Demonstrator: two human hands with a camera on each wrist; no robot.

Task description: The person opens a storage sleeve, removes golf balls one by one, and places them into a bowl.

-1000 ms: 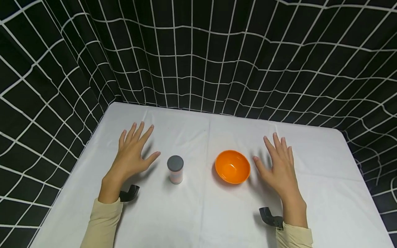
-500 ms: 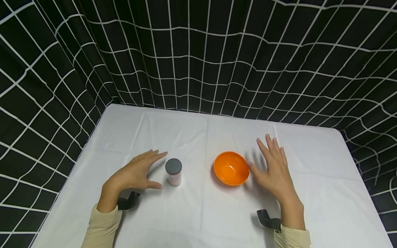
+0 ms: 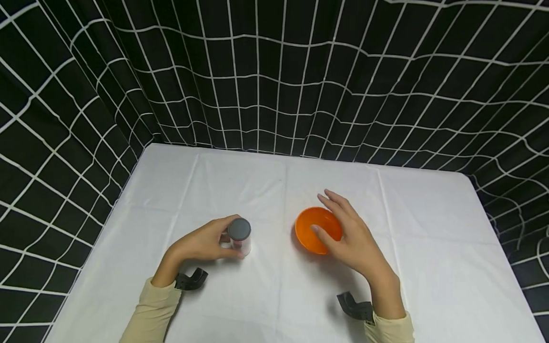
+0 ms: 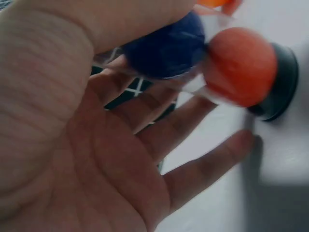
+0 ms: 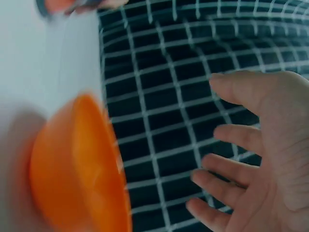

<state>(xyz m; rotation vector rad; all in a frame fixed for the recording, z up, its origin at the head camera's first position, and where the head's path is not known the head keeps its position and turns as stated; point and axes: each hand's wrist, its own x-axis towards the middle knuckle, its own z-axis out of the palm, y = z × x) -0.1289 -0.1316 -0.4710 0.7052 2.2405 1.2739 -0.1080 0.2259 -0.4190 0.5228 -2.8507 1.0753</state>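
A clear tube with a grey cap stands on the white table, left of the middle. My left hand holds it from the left, thumb across its front and index finger behind the cap. The left wrist view shows a blue ball and an orange-red ball inside the tube, with the little finger off to the side. Right of the tube sits an orange bowl. My right hand hovers over the bowl's right side, thumb and fingers spread apart and holding nothing.
A white cloth covers the table. Black curtain with white netting rises behind the table and along both sides. A dark wrist mount sits at the left cuff, another mount at the right cuff.
My left hand has moved right and inward, from beside the tube to around it. My right hand has moved left from beside the bowl to over it. Tube and bowl stay in place.
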